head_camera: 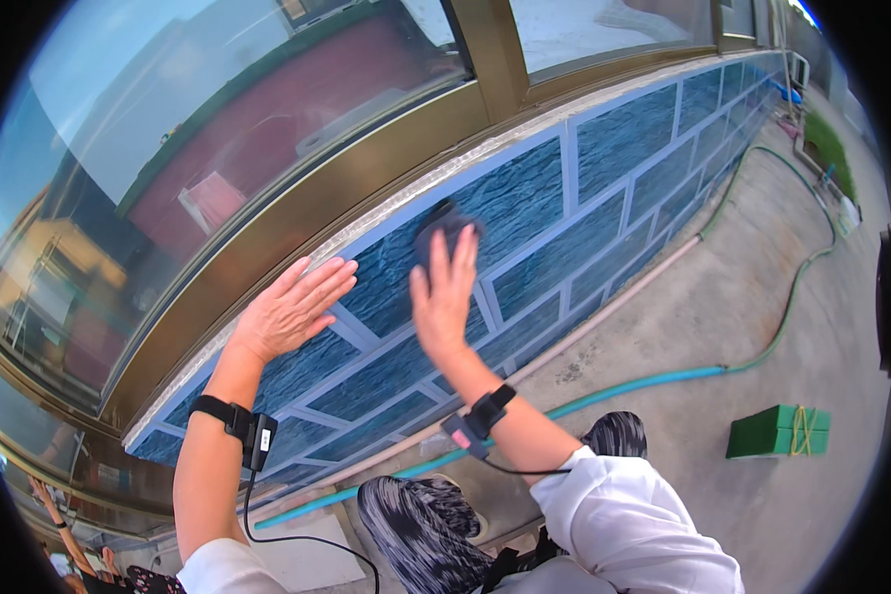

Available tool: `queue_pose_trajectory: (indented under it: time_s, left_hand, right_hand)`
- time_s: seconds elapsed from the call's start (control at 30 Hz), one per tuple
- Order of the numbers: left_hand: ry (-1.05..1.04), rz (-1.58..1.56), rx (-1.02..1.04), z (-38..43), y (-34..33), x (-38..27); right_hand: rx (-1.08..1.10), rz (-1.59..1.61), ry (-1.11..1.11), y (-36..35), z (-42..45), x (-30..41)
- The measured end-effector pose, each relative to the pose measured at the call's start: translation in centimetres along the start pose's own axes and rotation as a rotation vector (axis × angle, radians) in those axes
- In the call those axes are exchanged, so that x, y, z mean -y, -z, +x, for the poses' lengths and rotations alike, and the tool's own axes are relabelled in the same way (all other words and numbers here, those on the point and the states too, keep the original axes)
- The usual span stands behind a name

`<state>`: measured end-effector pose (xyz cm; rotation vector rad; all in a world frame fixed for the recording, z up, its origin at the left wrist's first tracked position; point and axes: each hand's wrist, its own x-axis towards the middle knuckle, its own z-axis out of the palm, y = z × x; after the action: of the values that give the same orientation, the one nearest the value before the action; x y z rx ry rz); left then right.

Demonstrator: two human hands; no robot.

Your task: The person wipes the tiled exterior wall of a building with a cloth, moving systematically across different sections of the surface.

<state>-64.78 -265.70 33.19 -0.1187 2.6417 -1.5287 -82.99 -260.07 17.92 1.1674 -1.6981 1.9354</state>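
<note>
My right hand [445, 297] presses a dark grey cloth [445, 230] against the blue brick-pattern tiled wall [534, 185]. The cloth is bunched under the fingertips and slightly blurred. My left hand [293, 308], palm turned downward and fingers stretched out, holds nothing. It is over the top of the tiled wall, by the pale sill edge [386, 215]; whether it touches the surface I cannot tell. A strapped device with a cable sits on each forearm.
Above the wall runs a bronze-coloured metal window frame [327, 215] with reflecting glass. A pink pipe [624, 297] follows the wall's foot. A green-blue hose [638, 382] curves over the concrete. A green box [776, 431] tied with yellow cord stands right. Another person's arm [63, 523] shows lower left.
</note>
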Motion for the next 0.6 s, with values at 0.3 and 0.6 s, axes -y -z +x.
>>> queue_pose_trajectory:
  time_s: [0.3,0.6]
  left_hand:
    - [0.025,0.035,-0.005,-0.1,-0.7,-0.8]
    - [0.031,0.009,-0.014,0.3,-0.9,-0.8]
  right_hand:
    - [0.2,-0.12,0.105,1.3,-2.8,-3.4]
    - [-0.242,-0.155,-0.147,3.6,13.2,-10.3]
